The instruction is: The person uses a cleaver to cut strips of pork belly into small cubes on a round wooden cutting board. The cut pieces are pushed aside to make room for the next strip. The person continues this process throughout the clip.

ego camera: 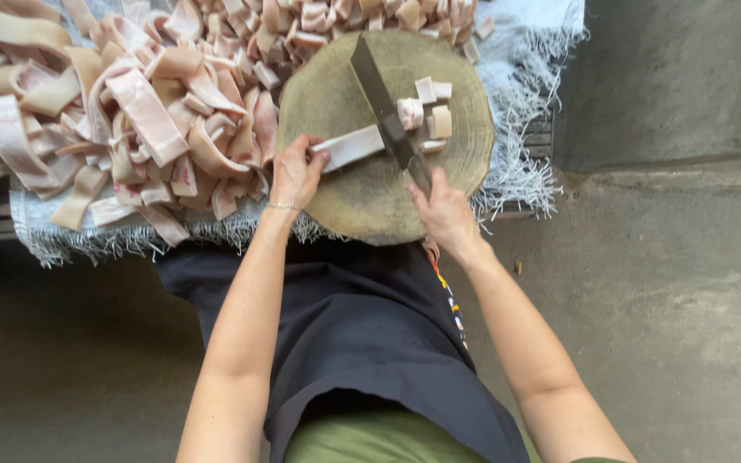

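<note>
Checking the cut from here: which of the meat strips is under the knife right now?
The pale strip on the round wooden block, pinned by the left hand; the right hand holds the knife. Other strips are piled off the block.

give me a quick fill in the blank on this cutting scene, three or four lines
1. The right hand grips the handle of a ____.
2. The left hand holds a pale strip of meat down on a round ____ block.
3. The big pile of uncut strips lies to the person's ____.
4. The left wrist wears a thin ____.

Missing words: cleaver; wooden; left; bracelet
</note>
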